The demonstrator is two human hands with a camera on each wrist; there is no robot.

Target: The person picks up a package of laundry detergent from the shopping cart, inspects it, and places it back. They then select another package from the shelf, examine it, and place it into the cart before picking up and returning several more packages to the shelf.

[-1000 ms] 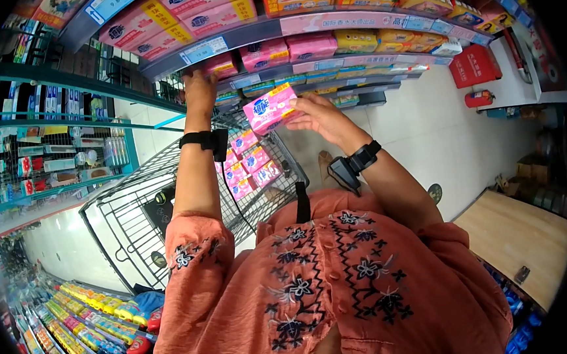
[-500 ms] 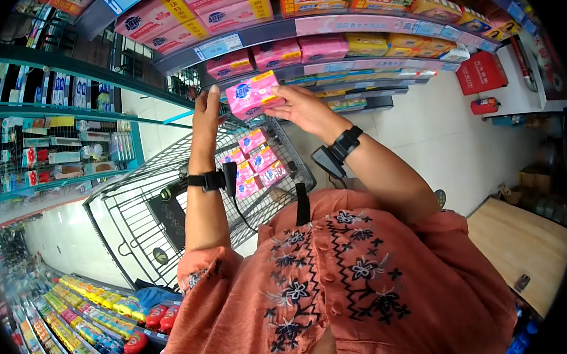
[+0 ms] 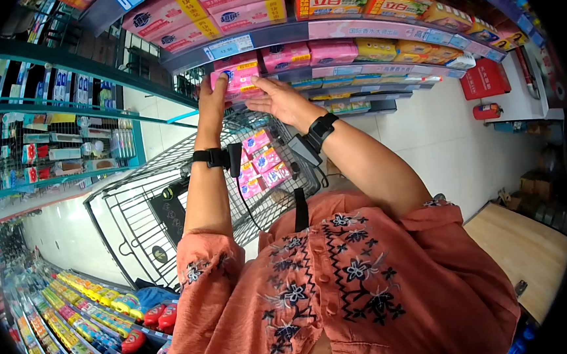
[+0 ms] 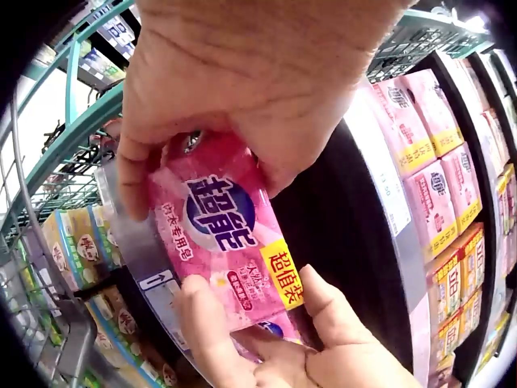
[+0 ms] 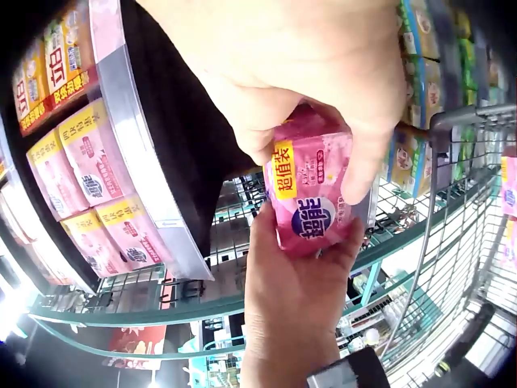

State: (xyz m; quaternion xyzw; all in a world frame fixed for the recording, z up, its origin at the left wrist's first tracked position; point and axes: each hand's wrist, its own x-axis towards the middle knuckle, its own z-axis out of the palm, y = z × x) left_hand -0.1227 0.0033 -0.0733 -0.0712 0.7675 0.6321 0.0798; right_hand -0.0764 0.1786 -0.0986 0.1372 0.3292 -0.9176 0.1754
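A pink pack of laundry soap (image 4: 230,267) with a blue round logo and a yellow corner label is held between both hands, label side showing in both wrist views. My left hand (image 3: 210,110) grips one end, its thumb and fingers on opposite sides. At the other end, my right hand (image 3: 286,103) pinches the pack between thumb and fingers. Both hands are at the front of the lower shelf, above the far end of a wire shopping cart (image 3: 124,235). Several similar pink packs (image 3: 266,160) lie grouped inside the cart.
Shelves ahead carry larger pink soap packs (image 3: 239,19), orange soap packs (image 3: 330,4) and a shelf edge with price tags (image 3: 230,47). A teal-framed rack (image 3: 55,104) stands left. Right are a red box (image 3: 486,78), a fire extinguisher (image 3: 487,111) and a wooden tabletop (image 3: 524,239).
The left hand drew back from the shelf and took hold of the pack the right hand was holding. The pack and right hand moved left and closer to the shelf.
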